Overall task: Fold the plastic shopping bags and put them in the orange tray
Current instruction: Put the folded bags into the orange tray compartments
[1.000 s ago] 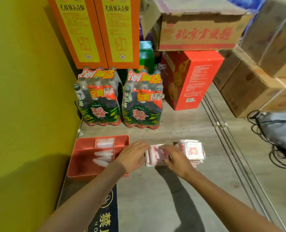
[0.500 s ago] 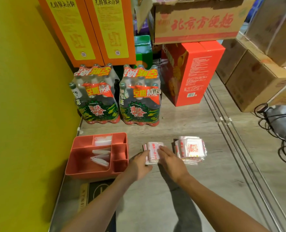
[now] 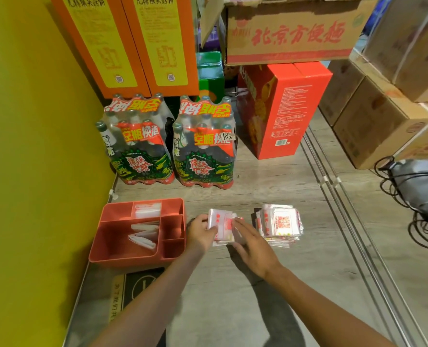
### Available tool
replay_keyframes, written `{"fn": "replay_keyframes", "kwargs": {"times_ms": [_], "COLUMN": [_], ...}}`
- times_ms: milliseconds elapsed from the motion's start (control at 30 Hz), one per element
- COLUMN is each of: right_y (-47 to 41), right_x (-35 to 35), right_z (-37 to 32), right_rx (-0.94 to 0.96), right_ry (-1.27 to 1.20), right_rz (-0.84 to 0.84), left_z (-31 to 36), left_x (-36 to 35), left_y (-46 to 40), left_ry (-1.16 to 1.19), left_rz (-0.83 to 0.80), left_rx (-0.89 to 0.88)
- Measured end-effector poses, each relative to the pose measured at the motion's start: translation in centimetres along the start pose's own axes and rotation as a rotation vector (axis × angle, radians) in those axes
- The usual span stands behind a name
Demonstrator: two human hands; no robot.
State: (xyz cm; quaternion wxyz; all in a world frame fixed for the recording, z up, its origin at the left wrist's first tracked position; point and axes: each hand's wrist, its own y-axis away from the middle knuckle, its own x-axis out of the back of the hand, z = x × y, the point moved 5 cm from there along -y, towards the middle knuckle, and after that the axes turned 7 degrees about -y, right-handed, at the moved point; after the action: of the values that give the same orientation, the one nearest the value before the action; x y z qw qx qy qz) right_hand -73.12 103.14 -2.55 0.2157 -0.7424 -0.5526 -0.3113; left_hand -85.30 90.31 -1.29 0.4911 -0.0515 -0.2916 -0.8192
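A folded clear plastic bag (image 3: 220,221) with red print lies on the floor between my hands. My left hand (image 3: 200,232) grips its left edge, thumb on top. My right hand (image 3: 254,249) presses flat on its right part with straight fingers. To the right sits a stack of plastic bags (image 3: 279,225) with red printing. The orange tray (image 3: 112,246) stands to the left by the yellow wall, with several folded bags (image 3: 142,232) in its compartments.
Two shrink-wrapped bottle packs (image 3: 202,151) stand behind the tray. A red carton (image 3: 283,108), orange boxes (image 3: 132,41) and brown cardboard boxes (image 3: 373,121) crowd the back and right. A grey bag with black cables (image 3: 418,186) lies at right. Floor rails (image 3: 338,196) run diagonally.
The view has tilted down and the hands sit lower in it. Both hands stay on the same folded bag, the right hand now lying flatter over it.
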Motion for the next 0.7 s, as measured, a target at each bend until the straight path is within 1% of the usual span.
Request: {"fn": "replay_keyframes", "kwargs": {"times_ms": [100, 200, 300, 467, 567, 700], "right_y": [-0.6, -1.5, -2.1, -2.2, -2.0, -1.7], "right_x": [0.1, -0.6, -1.1, -2.0, -2.2, -1.8], "right_z": [0.0, -0.4, -0.7, -0.5, -0.5, -0.7], "right_rx": [-0.138, -0.268, -0.371, -0.442, -0.468, -0.436], "right_ry": [-0.174, -0.302, -0.341, -0.271, -0.327, -0.427], "right_rz": [0.117, 0.207, 0.285, 0.326, 0.345, 0.331], "left_z": [0.9, 1.2, 1.5, 1.2, 0.7, 0.4], "left_x": [2.8, 5.4, 7.2, 9.0, 9.7, 10.5], "left_y": [1.4, 2.4, 3.9, 5.1, 5.3, 5.6], "left_ry": [-0.077, -0.146, -0.146, -0.141, -0.110, -0.081], "left_rz": [0.038, 0.080, 0.105, 0.096, 0.092, 0.092], "left_rx": [-0.169, -0.193, -0.219, -0.262, -0.264, -0.272]}}
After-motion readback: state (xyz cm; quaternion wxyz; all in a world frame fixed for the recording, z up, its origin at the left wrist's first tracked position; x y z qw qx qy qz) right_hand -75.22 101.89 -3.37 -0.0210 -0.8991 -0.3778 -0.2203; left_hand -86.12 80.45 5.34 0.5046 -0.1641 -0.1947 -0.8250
